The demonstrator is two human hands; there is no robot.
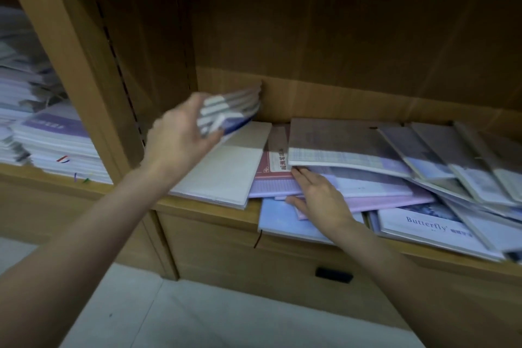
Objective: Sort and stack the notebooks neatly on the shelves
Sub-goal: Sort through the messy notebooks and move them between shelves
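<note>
My left hand (180, 133) grips a small bundle of notebooks (234, 110) by its near end, holding it tilted above a cream notebook (226, 167) that lies flat on the wooden shelf (209, 213). My right hand (319, 198) rests flat, fingers straight, on a lilac notebook (276, 186) in a loose heap. Its fingertips reach under the edge of a grey-brown notebook (339, 141). A red-framed notebook (275, 161) lies partly buried between the cream one and the heap. A pale blue notebook (279, 220) juts over the shelf's front edge.
Several grey and lilac notebooks (452, 155) fan out to the right, with a white "Butterfly" one (429, 229) at the front. The left compartment holds tall paper stacks (56, 144) behind an upright divider (84, 79). A drawer with a black handle (333, 274) sits below.
</note>
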